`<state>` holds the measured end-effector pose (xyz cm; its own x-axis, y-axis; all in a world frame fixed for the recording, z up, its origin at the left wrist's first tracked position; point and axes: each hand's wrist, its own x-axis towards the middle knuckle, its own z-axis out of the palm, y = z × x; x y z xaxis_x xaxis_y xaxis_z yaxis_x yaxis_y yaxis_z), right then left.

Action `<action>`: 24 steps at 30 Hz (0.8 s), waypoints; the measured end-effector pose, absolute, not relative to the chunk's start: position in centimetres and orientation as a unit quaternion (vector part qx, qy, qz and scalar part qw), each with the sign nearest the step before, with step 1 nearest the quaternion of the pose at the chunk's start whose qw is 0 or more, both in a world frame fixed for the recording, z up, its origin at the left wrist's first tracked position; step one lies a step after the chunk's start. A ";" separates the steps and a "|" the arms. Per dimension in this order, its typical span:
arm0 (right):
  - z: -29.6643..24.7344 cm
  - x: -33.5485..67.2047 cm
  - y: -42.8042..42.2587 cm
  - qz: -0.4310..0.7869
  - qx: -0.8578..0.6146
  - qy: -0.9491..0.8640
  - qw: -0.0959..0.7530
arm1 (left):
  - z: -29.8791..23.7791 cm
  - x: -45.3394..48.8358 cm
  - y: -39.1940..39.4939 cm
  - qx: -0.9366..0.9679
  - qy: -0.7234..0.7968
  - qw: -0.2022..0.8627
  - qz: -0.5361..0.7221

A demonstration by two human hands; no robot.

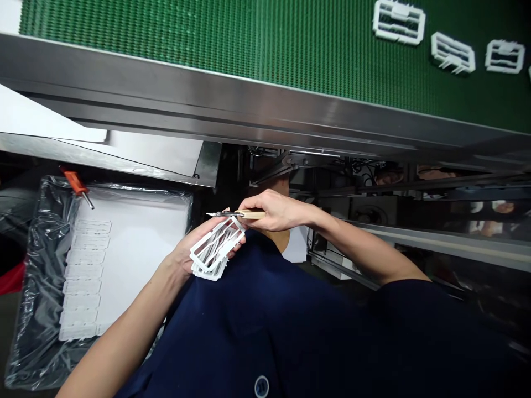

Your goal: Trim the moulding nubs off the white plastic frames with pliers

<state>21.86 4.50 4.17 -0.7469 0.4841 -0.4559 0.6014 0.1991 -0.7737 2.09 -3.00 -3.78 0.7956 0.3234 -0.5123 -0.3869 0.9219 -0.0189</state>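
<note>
White plastic frames (218, 246) with thin inner bars lie stacked in my left hand (188, 249), whose fingers curl round them from beneath. How many are in the stack I cannot make out. My right hand (276, 210) is closed round a slim cutting tool (252, 214) with a pale handle and a dark, pointed metal tip. The tip points left, just above the upper end of the frames. Whether it touches them I cannot tell. Both hands are in front of the dark blue shirt, close together.
A green conveyor belt (166, 33) with a metal side rail (249, 99) runs across the top. Several white frames (399, 22) lie on its right part. At lower left, a plastic-lined box (33, 309) holds a white sheet (141, 249), a row of frames (83, 276) and an orange-handled tool (75, 181).
</note>
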 end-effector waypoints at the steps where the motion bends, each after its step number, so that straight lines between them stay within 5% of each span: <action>1: 4.2 21.8 4.6 -0.520 0.348 0.778 0.060 | -3.7 2.1 -3.0 -0.058 0.261 0.945 0.186; 18: 4.8 20.4 4.4 -0.356 0.331 0.861 0.150 | -2.5 2.6 -2.4 -0.024 0.341 0.922 0.182; 24: 3.7 20.6 3.8 -0.392 0.392 0.826 0.105 | -2.5 2.6 -2.6 -0.024 0.353 0.908 0.223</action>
<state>20.56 3.85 3.75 -0.6713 0.5648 -0.4799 0.7291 0.3866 -0.5648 2.64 -2.55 -2.49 0.6514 0.3877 -0.6523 -0.4209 0.8998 0.1144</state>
